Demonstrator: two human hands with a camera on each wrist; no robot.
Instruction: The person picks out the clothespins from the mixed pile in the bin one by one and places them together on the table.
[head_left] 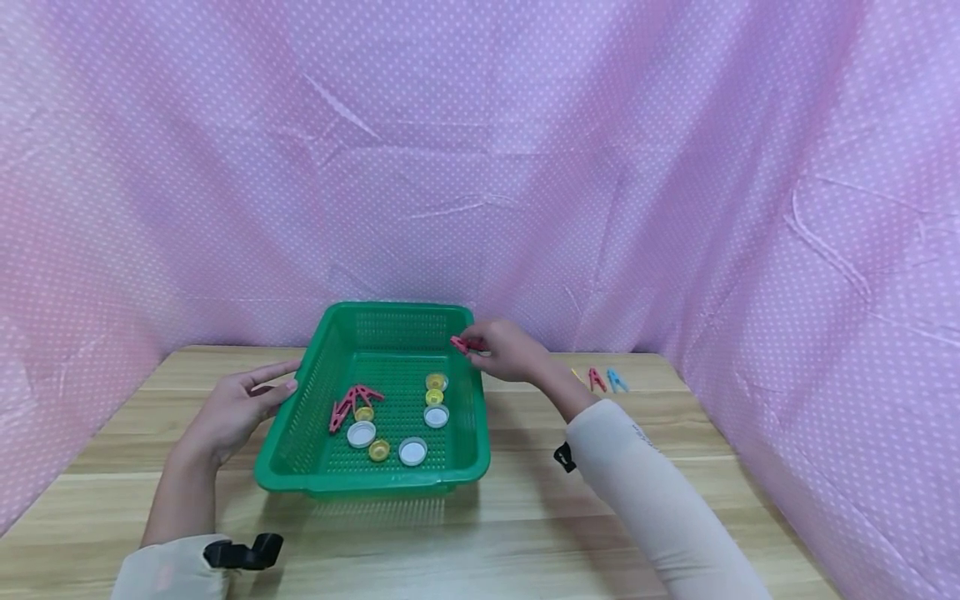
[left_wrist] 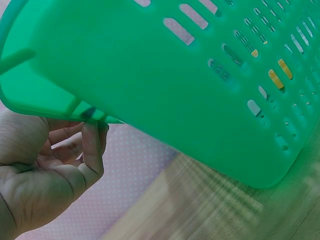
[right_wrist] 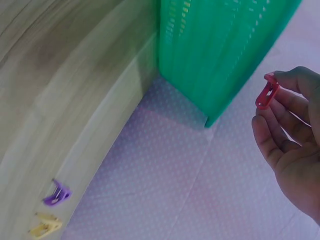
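A green plastic basket (head_left: 405, 481) stands on the table, with pink clothespins (head_left: 349, 406) at the left of its floor. White round lids (head_left: 362, 434) and small yellow caps (head_left: 379, 451) lie around them. My left hand (head_left: 238, 408) grips the basket's left rim; in the left wrist view its thumb and fingers (left_wrist: 92, 147) meet at the edge. Over the far right rim, my right hand (head_left: 510, 348) pinches a pinkish-red clothespin (right_wrist: 267, 92) between thumb and fingertips.
Right of the basket, a pink clothespin (head_left: 597, 380) and a blue one (head_left: 617, 381) lie on the wooden table (head_left: 525, 517). A purple clothespin (right_wrist: 57, 194) and a yellow one (right_wrist: 45, 226) show in the right wrist view. Pink dotted cloth (head_left: 480, 167) hangs behind and beside the table.
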